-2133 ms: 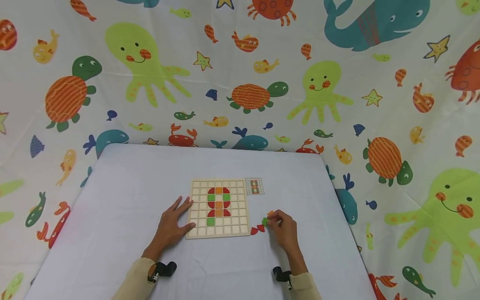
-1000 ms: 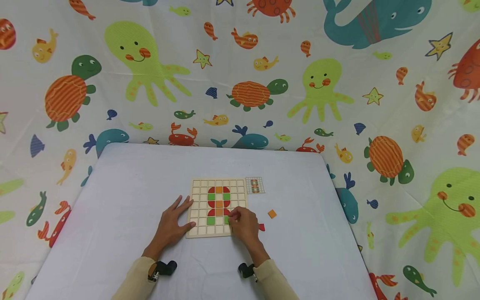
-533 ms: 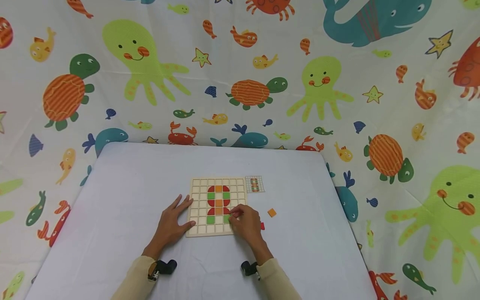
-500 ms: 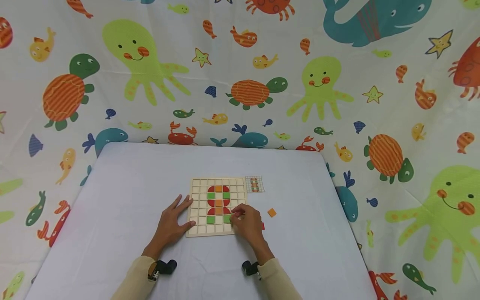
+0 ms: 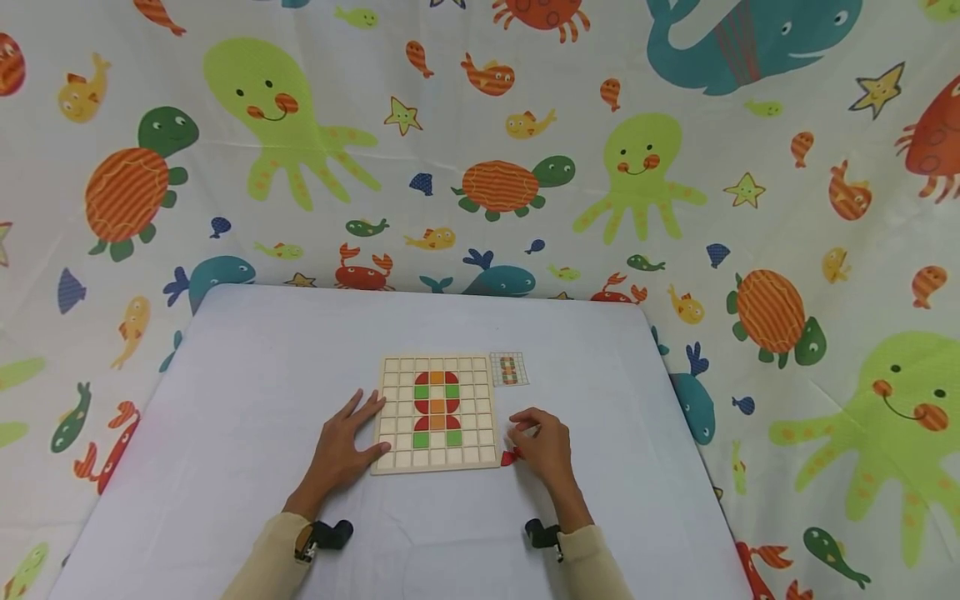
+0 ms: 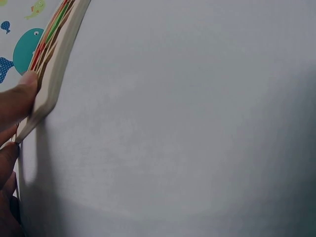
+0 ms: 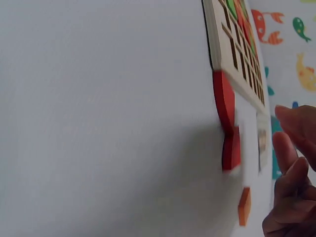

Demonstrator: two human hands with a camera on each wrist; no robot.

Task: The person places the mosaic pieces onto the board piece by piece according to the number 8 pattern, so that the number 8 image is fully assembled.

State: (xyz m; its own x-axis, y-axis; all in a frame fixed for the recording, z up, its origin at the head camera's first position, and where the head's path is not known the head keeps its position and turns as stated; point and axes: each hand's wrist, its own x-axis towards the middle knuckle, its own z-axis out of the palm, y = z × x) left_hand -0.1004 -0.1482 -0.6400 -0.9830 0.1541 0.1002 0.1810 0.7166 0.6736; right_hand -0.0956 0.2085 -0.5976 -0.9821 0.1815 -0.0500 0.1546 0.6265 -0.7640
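A wooden grid board [image 5: 480, 442] lies on the white table with red, orange and green tiles set in its middle columns. Along its left edge my left hand [image 5: 341, 442] rests with fingers spread, and the left wrist view shows the thumb [image 6: 19, 98] against the frame. To the right of the board hovers my right hand [image 5: 543, 446], fingers loosely bent, nothing between them. Below it two red quarter-round pieces [image 7: 225, 101] lie touching each other beside the board's corner. An orange square tile [image 7: 245, 206] lies near them, hidden behind the hand in the head view.
A small pattern card [image 5: 510, 368] with a printed grid lies by the board's upper right corner. White cloth [image 5: 300, 333] covers the table, and a curtain with sea animals [image 5: 495, 83] hangs behind it.
My right hand carried a green tile onto the board's lower row, let it go there, and moved back right over the loose pieces. The left hand has stayed at the board's edge.
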